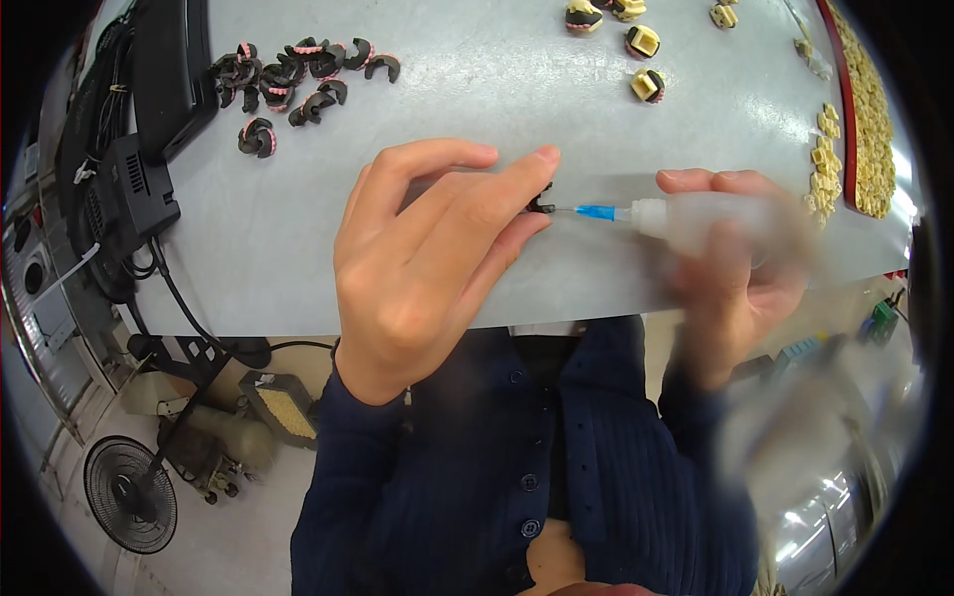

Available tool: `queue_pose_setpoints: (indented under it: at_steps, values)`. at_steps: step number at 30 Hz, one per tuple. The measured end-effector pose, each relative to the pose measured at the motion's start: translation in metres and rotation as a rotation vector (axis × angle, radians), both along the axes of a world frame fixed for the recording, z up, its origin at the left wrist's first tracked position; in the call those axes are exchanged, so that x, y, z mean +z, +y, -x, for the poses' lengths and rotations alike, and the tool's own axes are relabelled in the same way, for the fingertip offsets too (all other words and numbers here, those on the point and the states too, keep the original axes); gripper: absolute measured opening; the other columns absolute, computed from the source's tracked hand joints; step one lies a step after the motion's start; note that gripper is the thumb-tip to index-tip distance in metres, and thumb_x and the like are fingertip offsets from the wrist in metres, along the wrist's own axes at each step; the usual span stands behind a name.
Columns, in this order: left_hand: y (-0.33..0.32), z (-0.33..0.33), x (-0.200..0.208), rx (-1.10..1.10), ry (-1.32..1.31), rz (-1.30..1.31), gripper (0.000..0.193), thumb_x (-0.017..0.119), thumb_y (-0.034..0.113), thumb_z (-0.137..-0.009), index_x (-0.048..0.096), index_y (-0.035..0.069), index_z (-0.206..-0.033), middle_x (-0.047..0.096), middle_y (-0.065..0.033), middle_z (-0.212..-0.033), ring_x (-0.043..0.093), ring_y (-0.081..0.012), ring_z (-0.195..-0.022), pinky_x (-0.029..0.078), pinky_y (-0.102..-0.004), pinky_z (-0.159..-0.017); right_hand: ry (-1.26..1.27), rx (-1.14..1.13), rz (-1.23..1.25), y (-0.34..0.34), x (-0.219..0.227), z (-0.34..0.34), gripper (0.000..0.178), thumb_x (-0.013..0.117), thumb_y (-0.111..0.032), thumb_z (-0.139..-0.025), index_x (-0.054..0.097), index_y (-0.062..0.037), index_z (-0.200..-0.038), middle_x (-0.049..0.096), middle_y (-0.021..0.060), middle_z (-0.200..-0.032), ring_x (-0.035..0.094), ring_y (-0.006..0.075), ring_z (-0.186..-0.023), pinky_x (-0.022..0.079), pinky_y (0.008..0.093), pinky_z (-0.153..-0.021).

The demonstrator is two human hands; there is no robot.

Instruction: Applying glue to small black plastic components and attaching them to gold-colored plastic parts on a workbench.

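Over the grey table, my left hand [427, 238] pinches a small black part [543, 203] between thumb and fingers; most of it is hidden by them. My right hand [735, 268] is wrapped round a translucent white squeeze bottle [706, 221], blurred by motion. The bottle lies nearly level, and its blue needle tip [596, 212] points left, with the thin needle's end at the black part. Whether the needle touches it I cannot tell. Beyond my left hand lies a pile of curved black pieces with pink edges [283, 79].
Cream blocks joined to black pieces [646, 84] stand at the far side. On the right, loose cream pieces [825, 164] lie beside a red-edged tray [850, 119] full of more. A black device [174, 74] with cables occupies the left edge. A fan [129, 494] stands below left.
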State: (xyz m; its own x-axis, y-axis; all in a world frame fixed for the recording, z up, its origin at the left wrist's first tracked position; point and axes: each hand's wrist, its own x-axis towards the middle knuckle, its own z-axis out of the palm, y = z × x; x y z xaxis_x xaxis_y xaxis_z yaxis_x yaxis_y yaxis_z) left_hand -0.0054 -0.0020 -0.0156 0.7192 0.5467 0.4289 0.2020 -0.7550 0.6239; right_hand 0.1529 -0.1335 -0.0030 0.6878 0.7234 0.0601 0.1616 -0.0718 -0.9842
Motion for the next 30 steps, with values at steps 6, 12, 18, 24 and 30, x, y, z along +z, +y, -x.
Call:
queue_pose_setpoints:
  at_steps: [6,12,18,24,30]
  values:
    - [-0.0013,-0.0002,-0.0009,0.012,-0.013,0.032,0.051,0.082,-0.01,-0.059,0.07,-0.001,-0.108,0.073,-0.011,-0.088,0.066,-0.0213,-0.093,0.056,-0.0295,-0.074,-0.002,0.0,0.033,0.0015,0.0021,0.0013,0.032,0.064,-0.031,-0.094,0.058,-0.0038,-0.11,0.072,0.017,-0.095,0.046,0.0038,-0.051,0.035,0.0169,-0.049]
    - [0.0012,0.001,-0.0006,-0.004,-0.002,-0.012,0.051,0.082,-0.01,-0.059,0.07,-0.001,-0.108,0.073,-0.0109,-0.088,0.066,-0.0211,-0.092,0.056,-0.0295,-0.073,-0.021,0.01,0.041,0.0026,0.0017,0.0013,0.032,0.064,-0.03,-0.094,0.058,-0.0037,-0.11,0.072,0.0163,-0.095,0.047,0.0036,-0.052,0.035,0.0167,-0.05]
    - [0.0006,-0.0009,-0.0011,-0.006,-0.017,-0.012,0.051,0.082,-0.01,-0.059,0.071,-0.001,-0.108,0.073,-0.0109,-0.087,0.066,-0.0209,-0.091,0.056,-0.0291,-0.073,0.015,-0.033,0.045,0.0009,0.0039,0.0006,0.032,0.064,-0.03,-0.094,0.059,-0.0036,-0.111,0.072,0.0176,-0.095,0.046,0.0035,-0.052,0.035,0.0173,-0.051]
    - [-0.0007,-0.0004,-0.0024,-0.005,-0.021,-0.001,0.051,0.082,-0.01,-0.059,0.071,-0.001,-0.108,0.072,-0.0111,-0.087,0.066,-0.0207,-0.09,0.056,-0.0289,-0.072,-0.044,-0.019,0.054,0.0016,0.0021,0.0012,0.035,0.064,-0.034,-0.094,0.059,-0.0041,-0.111,0.072,0.0175,-0.096,0.046,0.0034,-0.052,0.037,0.0168,-0.053]
    - [0.0006,0.0011,-0.0038,-0.003,-0.016,-0.007,0.051,0.082,-0.01,-0.059,0.07,-0.001,-0.108,0.072,-0.012,-0.09,0.067,-0.0205,-0.091,0.057,-0.0288,-0.072,-0.035,0.012,0.048,0.0058,0.0028,0.0016,0.035,0.064,-0.035,-0.094,0.058,-0.0049,-0.111,0.072,0.0167,-0.097,0.047,0.003,-0.052,0.037,0.0161,-0.052]
